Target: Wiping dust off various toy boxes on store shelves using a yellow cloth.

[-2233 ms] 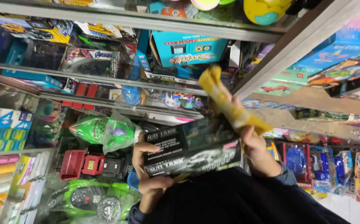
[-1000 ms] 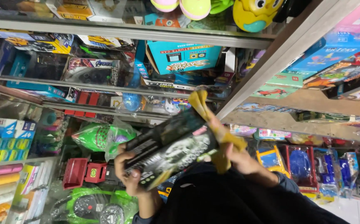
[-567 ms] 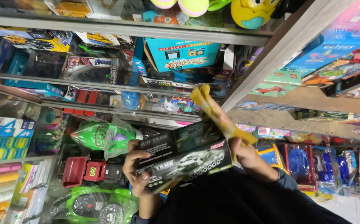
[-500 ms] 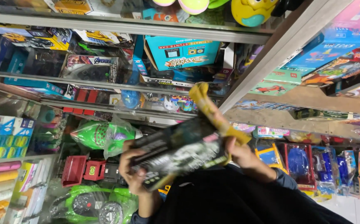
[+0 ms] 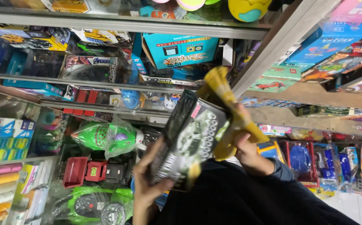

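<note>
Black toy-car box [image 5: 189, 141] tilted at centre frame, gripped at its 7 o'clock corner by the left hand [image 5: 147, 183], fingers wrapped under the edge to steady it. Right hand [image 5: 247, 152] at the box's 3 o'clock, closed around a yellow cloth [image 5: 227, 112] pressed against the box's upper side, seemingly for wiping. Green plastic-wrapped toy [image 5: 106, 137] at 9 o'clock on the glass shelves [image 5: 106, 85]; teal toy box [image 5: 181, 50] at 12 o'clock.

a long black box [image 5: 189, 141] with grey and white print is tilting between the left hand [image 5: 147, 183] and the right hand [image 5: 247, 150]. behind it, a teal carton [image 5: 181, 50] is sitting on the glass shelf, with a yellow box [image 5: 35, 37] lying to its left. blue and green packs [image 5: 2, 137] are stacking at the far left.
</note>
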